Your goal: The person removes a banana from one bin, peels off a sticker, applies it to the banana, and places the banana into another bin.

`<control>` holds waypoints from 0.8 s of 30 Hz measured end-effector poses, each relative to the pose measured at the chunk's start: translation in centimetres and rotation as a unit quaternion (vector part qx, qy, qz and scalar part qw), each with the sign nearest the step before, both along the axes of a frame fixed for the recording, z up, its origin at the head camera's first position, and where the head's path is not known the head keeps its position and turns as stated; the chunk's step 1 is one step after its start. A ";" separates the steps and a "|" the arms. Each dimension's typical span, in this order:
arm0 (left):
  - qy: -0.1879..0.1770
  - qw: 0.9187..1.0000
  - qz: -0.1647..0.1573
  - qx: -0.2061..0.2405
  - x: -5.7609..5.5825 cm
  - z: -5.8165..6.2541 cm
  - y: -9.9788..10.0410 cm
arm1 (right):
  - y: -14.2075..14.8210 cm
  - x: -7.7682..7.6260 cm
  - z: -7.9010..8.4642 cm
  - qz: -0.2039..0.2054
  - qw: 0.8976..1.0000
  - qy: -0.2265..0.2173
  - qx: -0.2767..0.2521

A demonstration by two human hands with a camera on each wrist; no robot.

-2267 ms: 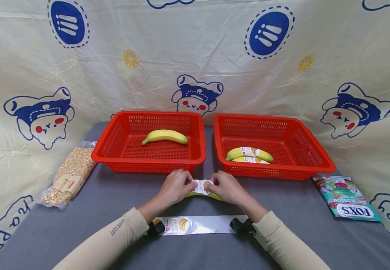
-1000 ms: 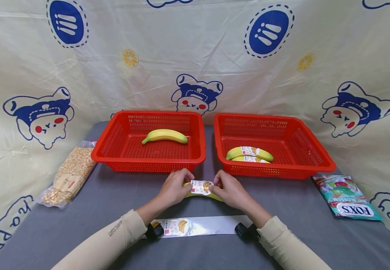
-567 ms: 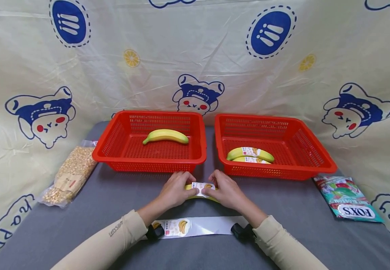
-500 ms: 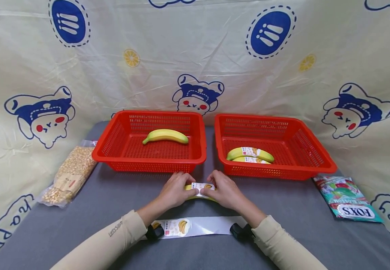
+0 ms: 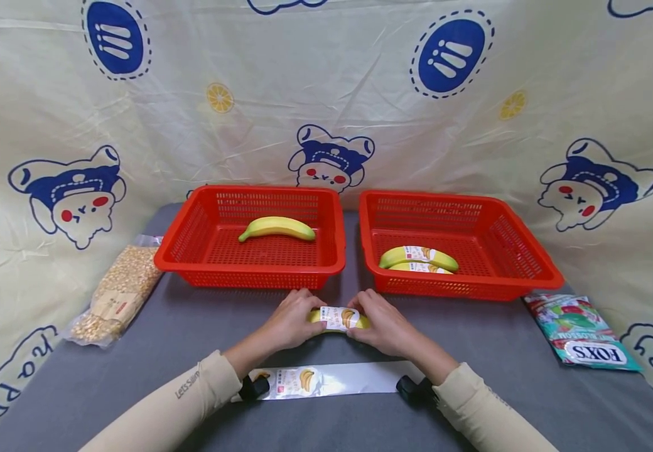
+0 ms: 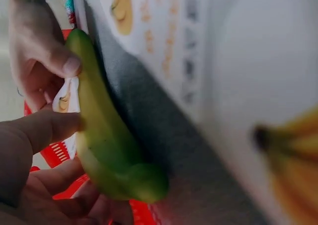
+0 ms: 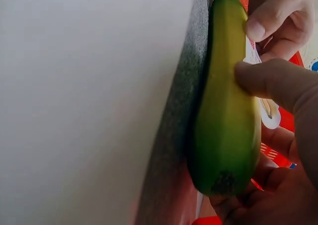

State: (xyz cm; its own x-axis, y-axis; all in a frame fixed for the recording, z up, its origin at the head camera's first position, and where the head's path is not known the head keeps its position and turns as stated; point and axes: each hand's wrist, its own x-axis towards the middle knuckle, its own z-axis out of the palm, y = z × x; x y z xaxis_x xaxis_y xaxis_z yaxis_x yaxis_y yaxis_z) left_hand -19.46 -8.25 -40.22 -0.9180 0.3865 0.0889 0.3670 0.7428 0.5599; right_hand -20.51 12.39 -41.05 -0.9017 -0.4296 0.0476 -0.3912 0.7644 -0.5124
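In the head view a banana (image 5: 363, 322) lies crosswise at the middle of the table, a white banana-print label (image 5: 334, 318) along its upper side. My left hand (image 5: 289, 321) holds its left part, thumb on the near side and fingers round the far side. On the right part, my right hand (image 5: 384, 324) grips it the same way. The left wrist view shows the stem end of the banana (image 6: 109, 135) beyond the left fingers. From the right wrist, the label (image 7: 269, 114) edge stands out past the right thumb (image 7: 263, 78).
A glossy strip (image 5: 360, 378) with a printed label lies under my wrists. Behind are two red baskets: the left basket (image 5: 247, 280) holds one plain banana (image 5: 278, 228), the right basket (image 5: 473, 290) two labelled bananas (image 5: 446, 262). A grain bag (image 5: 129, 276) and a FOX'S bag (image 5: 581, 333) flank them.
The thumbs have moved from the label's ends to its middle, then apart to the banana's near side. The label's print now shows between the hands. The baskets have not moved.
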 end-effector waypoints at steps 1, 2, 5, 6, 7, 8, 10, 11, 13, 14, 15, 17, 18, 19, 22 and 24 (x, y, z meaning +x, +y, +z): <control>-0.002 1.000 0.001 -0.006 0.0 0.1 0.1 | 0.1 0.1 0.0 0.003 1.000 -0.003 0.001; -0.003 1.000 0.002 -0.013 -0.1 0.1 0.2 | 0.2 0.1 0.0 0.005 1.000 -0.004 0.000; -0.005 0.999 0.014 -0.040 -0.3 0.0 0.7 | 0.3 0.1 -0.1 0.007 1.000 -0.002 -0.007; -0.007 0.999 0.021 -0.048 -0.3 0.0 0.9 | 0.3 0.1 -0.1 0.008 1.000 -0.001 -0.009; -0.007 0.998 0.027 -0.056 -0.4 -0.1 1.0 | 0.3 0.1 -0.2 0.010 1.000 0.003 -0.010; -0.006 0.998 0.030 -0.059 -0.4 -0.2 1.1 | 0.3 0.0 -0.2 0.012 1.000 0.007 -0.011; -0.003 0.998 0.033 -0.060 -0.4 -0.2 1.2 | 0.3 0.0 -0.3 0.016 1.000 0.016 -0.010; 0.001 0.998 0.031 -0.058 -0.4 -0.3 1.1 | 0.3 0.0 -0.3 0.017 1.000 0.019 -0.010; 0.009 0.998 0.023 -0.049 -0.4 -0.3 1.0 | 0.4 0.0 -0.3 0.016 1.000 0.023 -0.011; 0.012 0.999 0.019 -0.044 -0.3 -0.3 0.9 | 0.4 0.0 -0.3 0.013 1.000 0.023 -0.010; 0.016 0.999 0.014 -0.039 -0.3 -0.3 0.8 | 0.4 0.0 -0.3 0.011 1.000 0.022 -0.009; 0.021 0.999 0.007 -0.029 -0.2 -0.4 0.7 | 0.3 0.0 -0.3 0.009 1.000 0.021 -0.007; 0.021 0.999 0.004 -0.025 -0.2 -0.4 0.6 | 0.2 0.0 -0.2 0.008 1.000 0.021 -0.005; 0.021 0.999 0.002 -0.024 -0.1 -0.5 0.6 | 0.1 0.0 -0.3 0.006 1.000 0.020 -0.003; 0.018 1.000 -0.001 -0.022 0.0 -0.5 0.5 | -0.3 -0.2 -0.3 -0.002 1.000 0.019 0.004; 0.017 1.000 -0.004 -0.019 0.0 -0.5 0.5 | -0.6 -0.3 -0.2 -0.011 1.000 0.018 0.008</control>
State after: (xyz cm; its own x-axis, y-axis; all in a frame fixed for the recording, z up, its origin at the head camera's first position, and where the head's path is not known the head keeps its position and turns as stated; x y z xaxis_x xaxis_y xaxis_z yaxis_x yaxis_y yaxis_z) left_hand -19.47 -7.77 -40.70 -0.9118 0.3967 0.1057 0.3910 0.7603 0.5187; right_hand -20.86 11.74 -41.26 -0.9090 -0.4105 0.0727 -0.3918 0.7816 -0.4854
